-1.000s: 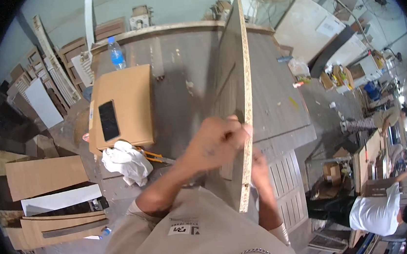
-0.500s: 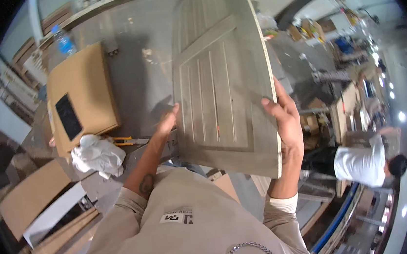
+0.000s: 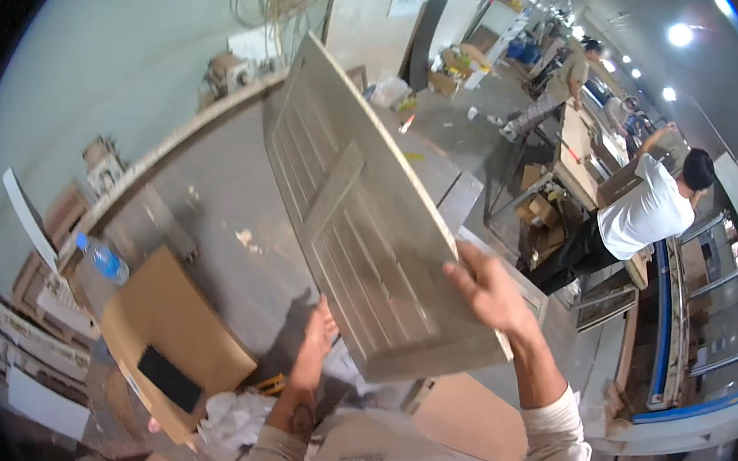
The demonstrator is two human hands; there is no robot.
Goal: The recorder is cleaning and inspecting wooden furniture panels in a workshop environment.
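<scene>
We held a pale wooden panel [image 3: 359, 222] up off the table [image 3: 208, 219], tilted so that its grooved, slatted face looked toward us and its far corner rose toward the wall; a diagonal raised strip crossed that face between two groups of grooves. Our right hand [image 3: 492, 294] was closed over the panel's lower right edge, thumb on the near face and fingers wrapped behind; our left hand [image 3: 315, 338] gripped the lower left edge from beneath, its fingers mostly hidden behind the board, so that we could not tell just how they lay. Both forearms came up from the lower rim, sleeved in beige.

Below the panel the grey table stretched away, scuffed and blotched with pale patches; a flat brown cardboard sheet [image 3: 174, 329] lay on its left part, with a dark rectangular thing [image 3: 168, 379] resting on it near its near edge. A clear plastic bottle [image 3: 104, 260] with a blue cap stood just beyond the cardboard; a crumpled white cloth [image 3: 232, 419] lay near our left forearm, and something small and yellow [image 3: 268, 384] lay just beside it, too hidden to name.

Well apart on the right, another person in a white shirt [image 3: 647, 212] bent over a cluttered bench; boards and cardboard leaned along the left rim, and bright ceiling lamps [image 3: 679, 34] shone at the upper right.
</scene>
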